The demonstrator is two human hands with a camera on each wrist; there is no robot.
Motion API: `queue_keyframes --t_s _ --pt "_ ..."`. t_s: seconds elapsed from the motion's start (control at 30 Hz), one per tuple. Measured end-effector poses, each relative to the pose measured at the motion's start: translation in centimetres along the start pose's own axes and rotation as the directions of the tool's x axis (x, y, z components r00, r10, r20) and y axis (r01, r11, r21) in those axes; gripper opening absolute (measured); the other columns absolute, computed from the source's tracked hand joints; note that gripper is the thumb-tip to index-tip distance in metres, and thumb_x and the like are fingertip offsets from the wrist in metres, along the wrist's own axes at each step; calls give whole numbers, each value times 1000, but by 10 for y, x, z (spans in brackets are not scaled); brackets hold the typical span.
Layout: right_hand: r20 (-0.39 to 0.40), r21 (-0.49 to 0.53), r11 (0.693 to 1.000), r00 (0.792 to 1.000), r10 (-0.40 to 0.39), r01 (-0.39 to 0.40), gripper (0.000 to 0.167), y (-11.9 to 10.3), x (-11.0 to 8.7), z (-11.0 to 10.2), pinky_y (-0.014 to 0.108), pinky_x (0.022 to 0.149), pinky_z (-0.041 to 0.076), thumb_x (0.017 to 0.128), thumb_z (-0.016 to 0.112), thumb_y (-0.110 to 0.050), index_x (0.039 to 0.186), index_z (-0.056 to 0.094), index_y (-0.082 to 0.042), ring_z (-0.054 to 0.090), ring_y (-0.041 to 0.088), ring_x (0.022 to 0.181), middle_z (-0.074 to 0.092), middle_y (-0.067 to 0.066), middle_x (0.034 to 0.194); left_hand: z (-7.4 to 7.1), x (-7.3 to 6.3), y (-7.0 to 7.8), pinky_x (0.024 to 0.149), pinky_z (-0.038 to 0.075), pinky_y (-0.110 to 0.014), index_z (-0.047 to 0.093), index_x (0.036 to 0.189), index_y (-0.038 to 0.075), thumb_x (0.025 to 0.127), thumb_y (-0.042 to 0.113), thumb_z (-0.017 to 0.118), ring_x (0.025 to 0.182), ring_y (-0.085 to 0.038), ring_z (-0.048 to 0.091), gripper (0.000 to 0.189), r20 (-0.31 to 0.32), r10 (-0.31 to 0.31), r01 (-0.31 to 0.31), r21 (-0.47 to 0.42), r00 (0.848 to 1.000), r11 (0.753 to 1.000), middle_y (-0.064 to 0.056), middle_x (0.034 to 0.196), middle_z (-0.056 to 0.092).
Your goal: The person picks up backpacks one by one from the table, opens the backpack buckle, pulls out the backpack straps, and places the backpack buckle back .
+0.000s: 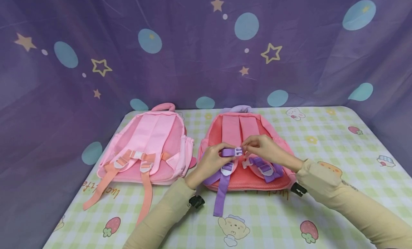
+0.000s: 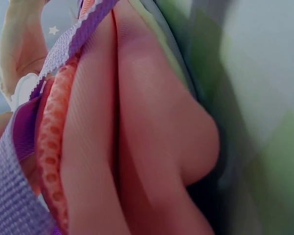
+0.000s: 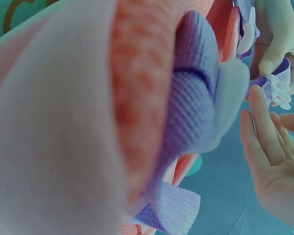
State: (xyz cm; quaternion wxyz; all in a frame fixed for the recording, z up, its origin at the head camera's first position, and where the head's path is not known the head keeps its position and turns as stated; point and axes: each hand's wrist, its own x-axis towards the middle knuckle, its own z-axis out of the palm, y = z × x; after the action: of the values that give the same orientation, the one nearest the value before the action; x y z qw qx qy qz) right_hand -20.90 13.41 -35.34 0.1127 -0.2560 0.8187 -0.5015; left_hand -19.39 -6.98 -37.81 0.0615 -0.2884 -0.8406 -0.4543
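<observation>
A coral-pink backpack (image 1: pixel 248 181) lies with its straps facing up in the head view. My left hand (image 1: pixel 210 161) grips a purple strap (image 1: pixel 227 152) with a white buckle half (image 1: pixel 238 151) at its end, pinched under the thumb in the right wrist view. My right hand (image 1: pixel 265 149) is beside that buckle, its fingertips close to it. There, its fingers (image 3: pixel 267 132) look extended, and nothing shows in its grasp. Another white buckle piece (image 1: pixel 246 164) lies below the right hand, on a second purple strap (image 1: pixel 257 161). The left wrist view mostly shows the backpack's pink side (image 2: pixel 147 98).
A light pink backpack (image 1: pixel 164 166) with orange straps (image 1: pixel 102 190) lies to the left, its white buckle (image 1: pixel 137 155) joined. Both bags rest on a green checked tablecloth (image 1: pixel 180 220). Behind them hangs a purple curtain (image 1: pixel 193 70) with stars.
</observation>
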Motion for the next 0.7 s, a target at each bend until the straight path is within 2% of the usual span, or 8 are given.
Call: queue_keyframes --t_s 0.27,0.4,0.5,0.7 --pt "4 -42 999 1000 5 -5 19 -2 0 1 36 69 51 87 56 -18 93 63 -2 64 26 72 66 9 80 1 1 -1 71 47 -20 63 99 5 75 10 70 83 -14 61 26 -12 25 -25 40 1000 999 -7 91 66" --pt "0 -79 997 1000 23 -23 22 -4 2 4 32 66 51 85 59 -24 91 64 -4 63 23 71 66 7 79 2 0 -2 70 48 -20 63 99 5 74 10 70 82 -15 62 26 -14 38 -37 61 999 997 -7 90 66" --pt "-10 -109 994 1000 22 -23 21 -5 2 5 27 65 49 85 59 -24 90 65 -4 62 19 71 65 4 80 2 0 -2 70 48 -20 62 99 6 74 11 71 82 -15 62 27 -8 38 -38 69 999 997 -7 91 66" --pt "-4 -69 997 1000 30 -30 18 -4 3 7 28 65 49 86 58 -18 88 65 -3 62 25 72 66 5 78 2 -2 -3 68 47 -19 62 100 7 74 13 71 80 -13 61 28 5 20 -20 64 1000 998 -6 92 65"
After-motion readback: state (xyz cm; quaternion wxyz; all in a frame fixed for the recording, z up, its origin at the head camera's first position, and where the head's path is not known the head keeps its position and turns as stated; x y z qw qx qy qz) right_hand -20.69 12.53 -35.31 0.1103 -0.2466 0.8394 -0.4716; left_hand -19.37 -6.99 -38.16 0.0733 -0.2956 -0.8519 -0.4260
